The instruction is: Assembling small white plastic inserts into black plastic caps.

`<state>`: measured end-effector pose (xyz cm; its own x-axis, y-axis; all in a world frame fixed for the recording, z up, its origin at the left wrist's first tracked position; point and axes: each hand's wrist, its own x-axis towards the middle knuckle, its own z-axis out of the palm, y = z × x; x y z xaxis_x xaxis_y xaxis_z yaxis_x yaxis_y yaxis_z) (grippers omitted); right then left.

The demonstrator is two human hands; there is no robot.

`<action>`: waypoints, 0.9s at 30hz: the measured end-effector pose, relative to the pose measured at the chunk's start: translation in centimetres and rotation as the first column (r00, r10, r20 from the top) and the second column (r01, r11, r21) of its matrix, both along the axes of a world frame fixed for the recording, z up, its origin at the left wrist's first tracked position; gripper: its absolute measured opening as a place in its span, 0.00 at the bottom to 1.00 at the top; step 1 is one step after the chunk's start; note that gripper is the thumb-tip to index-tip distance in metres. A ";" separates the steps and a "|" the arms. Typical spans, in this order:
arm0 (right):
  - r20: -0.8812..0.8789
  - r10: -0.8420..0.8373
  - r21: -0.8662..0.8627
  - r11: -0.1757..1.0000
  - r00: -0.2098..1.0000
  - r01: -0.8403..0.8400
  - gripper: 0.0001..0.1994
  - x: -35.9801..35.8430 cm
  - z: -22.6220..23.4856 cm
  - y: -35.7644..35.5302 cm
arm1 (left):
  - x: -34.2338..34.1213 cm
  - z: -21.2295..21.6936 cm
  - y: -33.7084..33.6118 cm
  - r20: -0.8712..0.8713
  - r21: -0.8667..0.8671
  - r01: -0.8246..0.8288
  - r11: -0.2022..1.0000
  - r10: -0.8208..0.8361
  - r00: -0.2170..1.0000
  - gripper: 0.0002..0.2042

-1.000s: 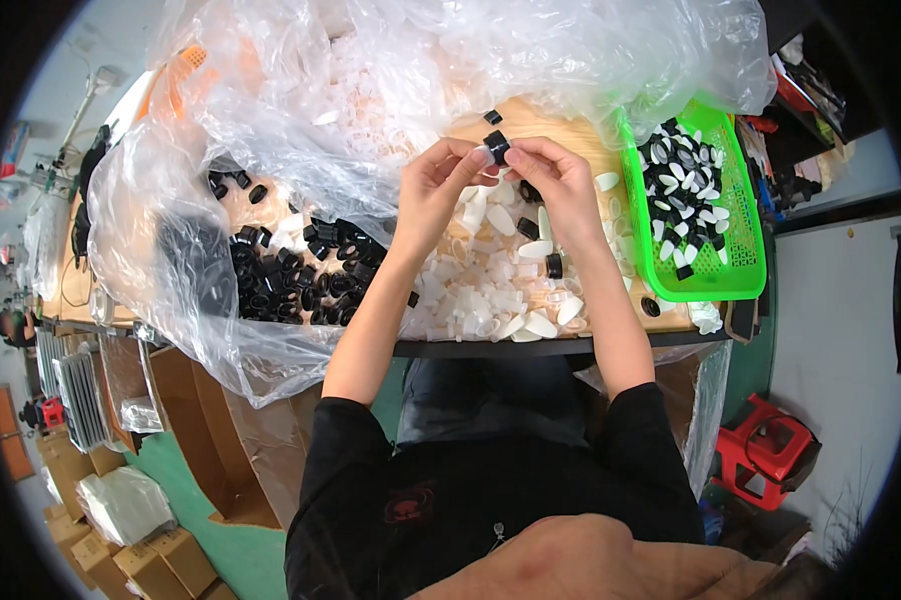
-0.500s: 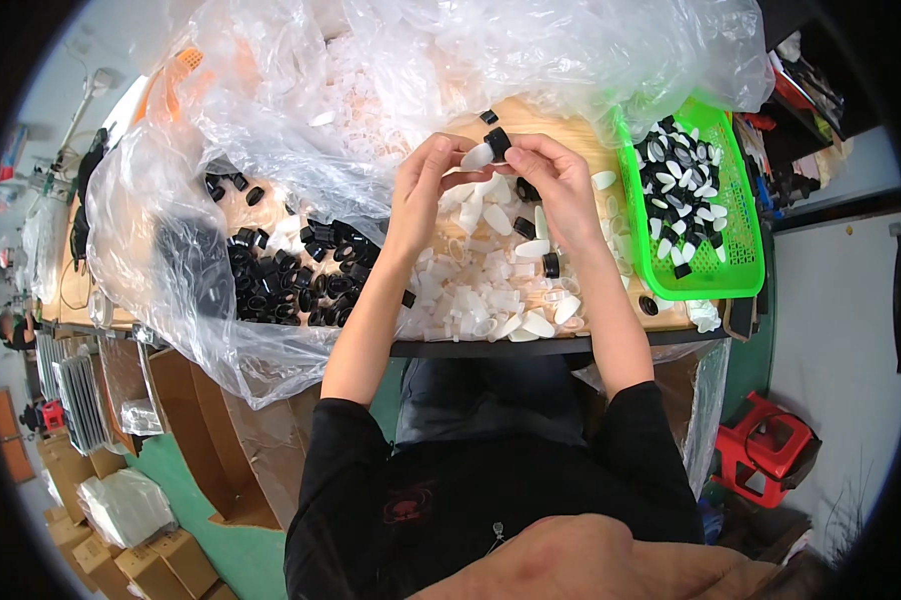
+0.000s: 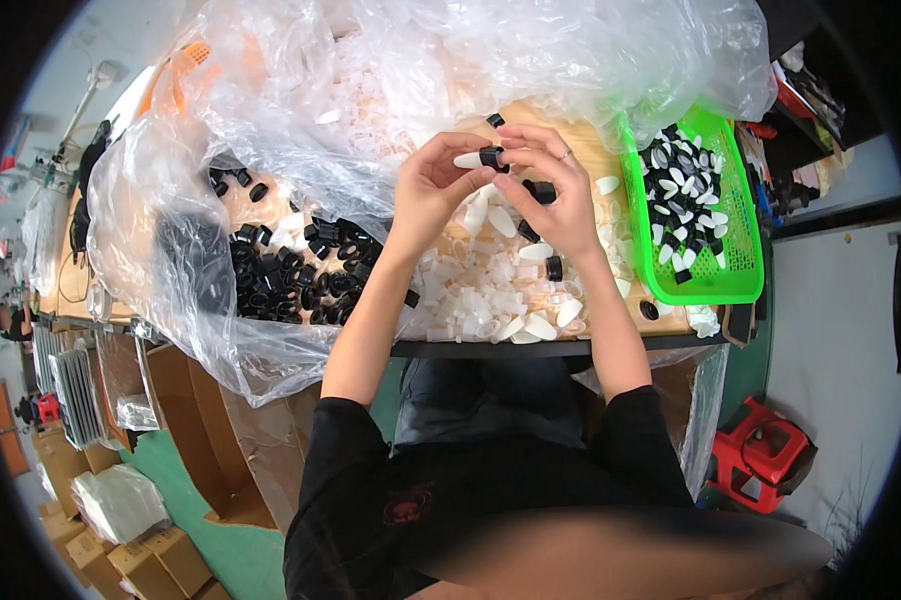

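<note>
Both hands are up over the middle of the wooden table [image 3: 611, 170]. The left hand [image 3: 433, 190] pinches a small white cap [image 3: 468, 160] with its thumb and fingers. The right hand [image 3: 559, 195] pinches a small black ring [image 3: 490, 157] with its fingertips. The white cap and the black ring touch each other, right between the two hands. The other fingers of the right hand are curled and close together.

Under the hands lies a pile of white caps [image 3: 501, 290] with a few black rings mixed in. The pile runs down to the front edge of the table at 6 o'clock from the hands, and some caps sit just beside that edge.

At 8 o'clock from the hands is a heap of black rings [image 3: 291, 280] on a clear plastic sheet [image 3: 201, 230]. The sheet hangs over the table's front edge. More crumpled clear plastic [image 3: 531, 50] is bunched up at 12 o'clock, close to the hands.

At 3 o'clock stands a green basket [image 3: 731, 290] with black and white pieces in it. It sits near the right edge of the table. A strip of bare wood lies between the right hand and the basket.

Beyond the table's right edge, at 5 o'clock, a red stool [image 3: 761, 455] stands on the floor. At 7 o'clock, low down, are brown cardboard boxes [image 3: 141, 560].
</note>
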<state>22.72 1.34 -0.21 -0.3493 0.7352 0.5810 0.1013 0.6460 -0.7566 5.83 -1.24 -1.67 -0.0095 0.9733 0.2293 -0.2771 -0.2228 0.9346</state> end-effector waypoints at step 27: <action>-0.437 -0.017 -0.620 0.730 0.899 -0.288 0.08 0.7 -1.7 1.3 | -0.1 -0.7 0.4 -0.016 -0.003 0.077 0.997 -0.077 0.997 0.07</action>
